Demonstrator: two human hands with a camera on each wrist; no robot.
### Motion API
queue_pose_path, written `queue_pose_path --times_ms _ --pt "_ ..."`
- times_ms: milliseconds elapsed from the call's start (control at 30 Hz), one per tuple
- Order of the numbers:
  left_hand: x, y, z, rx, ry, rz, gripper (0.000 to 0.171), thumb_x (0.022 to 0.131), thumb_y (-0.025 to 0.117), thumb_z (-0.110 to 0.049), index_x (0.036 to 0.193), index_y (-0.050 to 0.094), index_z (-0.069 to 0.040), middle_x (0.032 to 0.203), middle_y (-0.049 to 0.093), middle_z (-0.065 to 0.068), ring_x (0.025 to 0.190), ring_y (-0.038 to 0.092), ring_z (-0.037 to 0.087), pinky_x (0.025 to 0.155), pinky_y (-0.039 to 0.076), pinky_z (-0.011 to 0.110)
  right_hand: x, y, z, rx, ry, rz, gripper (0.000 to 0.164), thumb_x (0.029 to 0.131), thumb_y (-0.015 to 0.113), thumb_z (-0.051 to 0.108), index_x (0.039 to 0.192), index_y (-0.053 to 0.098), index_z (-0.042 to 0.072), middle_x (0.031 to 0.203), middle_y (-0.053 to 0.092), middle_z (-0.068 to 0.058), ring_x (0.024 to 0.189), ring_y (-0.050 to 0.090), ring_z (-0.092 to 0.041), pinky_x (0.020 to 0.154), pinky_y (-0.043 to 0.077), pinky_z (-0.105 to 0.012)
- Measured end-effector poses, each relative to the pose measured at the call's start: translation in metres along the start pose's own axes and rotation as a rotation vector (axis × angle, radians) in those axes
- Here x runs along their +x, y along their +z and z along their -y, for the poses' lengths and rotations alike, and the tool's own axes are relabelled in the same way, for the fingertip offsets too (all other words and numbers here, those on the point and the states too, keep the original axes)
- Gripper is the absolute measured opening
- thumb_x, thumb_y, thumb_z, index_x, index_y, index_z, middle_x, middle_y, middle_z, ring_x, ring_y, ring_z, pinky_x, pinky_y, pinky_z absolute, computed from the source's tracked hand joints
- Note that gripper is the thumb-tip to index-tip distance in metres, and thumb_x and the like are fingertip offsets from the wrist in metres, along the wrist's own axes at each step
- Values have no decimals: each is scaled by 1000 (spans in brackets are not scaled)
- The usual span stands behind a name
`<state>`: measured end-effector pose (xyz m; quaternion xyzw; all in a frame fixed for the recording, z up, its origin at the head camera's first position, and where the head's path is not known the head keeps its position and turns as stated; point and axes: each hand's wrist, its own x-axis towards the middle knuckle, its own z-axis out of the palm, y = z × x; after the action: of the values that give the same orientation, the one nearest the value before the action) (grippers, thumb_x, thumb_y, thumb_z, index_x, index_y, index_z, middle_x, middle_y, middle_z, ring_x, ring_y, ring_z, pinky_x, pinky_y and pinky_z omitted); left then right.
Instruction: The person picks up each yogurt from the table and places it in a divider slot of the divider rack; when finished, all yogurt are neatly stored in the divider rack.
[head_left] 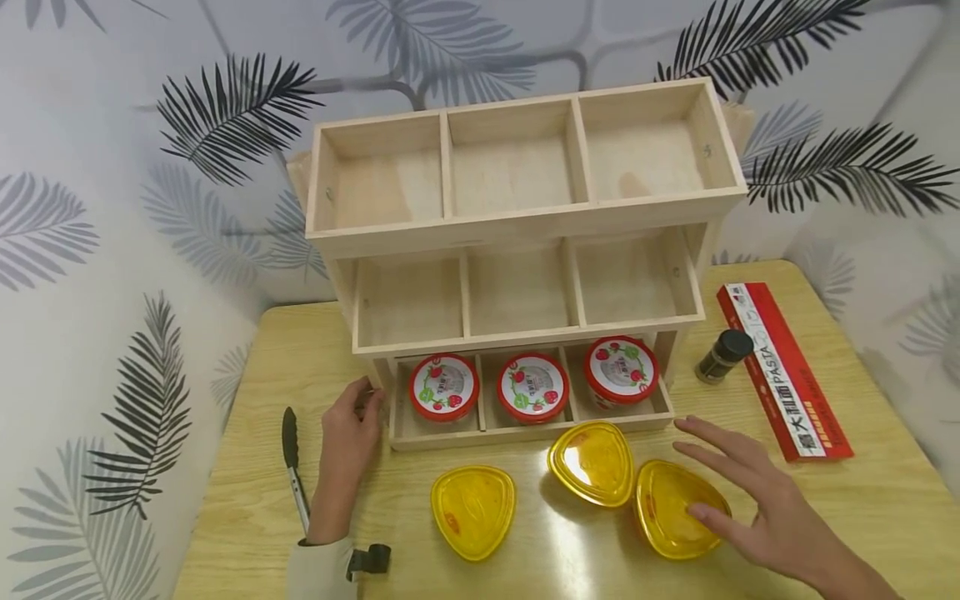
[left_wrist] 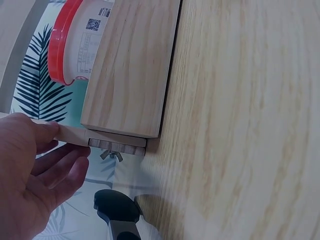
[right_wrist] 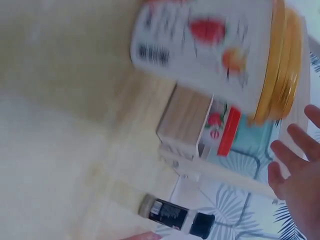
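Observation:
At the left side of the three-tier wooden shelf (head_left: pixel 517 229), my left hand (head_left: pixel 352 425) holds an upright post. The left wrist view shows thumb and fingers (left_wrist: pixel 62 172) on either side of that wood, near a wing nut. My right hand (head_left: pixel 765 500) is spread above the rightmost yellow-lidded jar (head_left: pixel 675 517), its fingers apart; whether the thumb touches the lid I cannot tell. Two more yellow-lidded jars, one in the middle (head_left: pixel 592 462) and one at left (head_left: pixel 474 510), stand in front of the shelf. The right wrist view shows a jar's white body (right_wrist: pixel 205 45) with fruit pictures.
Three red-lidded tubs (head_left: pixel 533 387) sit in the bottom tier, one per compartment. Black-tipped tongs (head_left: pixel 292 450) lie left of my left forearm. Right of the shelf are a black-capped spice bottle (head_left: pixel 723 357) and a red pasta box (head_left: pixel 786 371). A patterned wall (head_left: pixel 225 217) stands behind.

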<state>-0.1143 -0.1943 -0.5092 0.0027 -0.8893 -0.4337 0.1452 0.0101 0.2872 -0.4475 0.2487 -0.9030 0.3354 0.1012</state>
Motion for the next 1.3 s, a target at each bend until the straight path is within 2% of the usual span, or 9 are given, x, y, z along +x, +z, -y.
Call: queue_pose_path --times_ms 133,367,600,667,833,933,1033,1100,1300 --pt "1 0 -1 -7 -14 10 28 98 64 -5 122 62 8 105 71 24 90 71 34 75 61 43 -21 10 14 -25 36 61 86 67 94 28 143 55 18 157 37 -7 147 21 -11 111 12 -11" --pt "-1 0 0 -35 -14 2 28 98 64 -4 123 62 9 106 71 25 92 71 35 77 61 44 -37 29 13 -95 -116 -80 73 77 77 64 131 66 15 147 47 -18 146 28 -27 118 11 -26" --pt "0 0 4 -6 25 -7 27 98 64 -7 122 63 6 106 72 22 91 72 30 72 61 41 -45 38 16 -140 0 -6 73 67 92 41 134 64 27 152 43 -11 149 24 -23 112 11 -9" --pt "0 0 3 -13 25 -5 28 99 64 -8 123 63 6 106 72 22 90 72 30 72 61 41 -46 39 15 -160 -1 2 67 75 86 48 134 64 27 153 42 -11 149 24 -20 111 13 -7" --pt "-1 1 1 -17 33 -7 28 99 64 -7 123 63 7 105 72 23 90 72 32 71 61 43 -46 41 12 -149 -54 -21 62 97 43 65 133 65 20 150 41 -18 146 22 -10 112 17 -6" --pt "-1 2 0 -21 38 -13 27 98 64 -6 122 63 7 104 72 23 89 72 32 70 61 43 -47 40 13 -118 -34 -32 64 98 41 65 132 66 16 150 40 -20 145 23 -8 113 20 -8" --pt "0 3 1 -26 37 -8 28 98 64 -7 122 63 7 104 72 23 89 72 32 71 61 43 -45 32 14 -118 -5 -57 65 97 42 65 132 66 16 151 39 -19 144 24 -8 111 22 -6" --pt "-1 2 1 -20 35 -7 28 98 64 -7 122 63 7 104 72 23 89 72 32 71 60 43 -35 20 12 -115 -53 -121 64 97 46 63 128 69 12 148 43 -22 143 30 -12 111 25 -8" --pt "0 -1 2 -18 43 -8 27 98 64 -6 122 63 7 103 72 23 90 72 33 71 60 44 28 -52 29 -139 -240 -323 62 97 55 57 109 74 0 135 54 -30 135 44 -15 103 38 -9"
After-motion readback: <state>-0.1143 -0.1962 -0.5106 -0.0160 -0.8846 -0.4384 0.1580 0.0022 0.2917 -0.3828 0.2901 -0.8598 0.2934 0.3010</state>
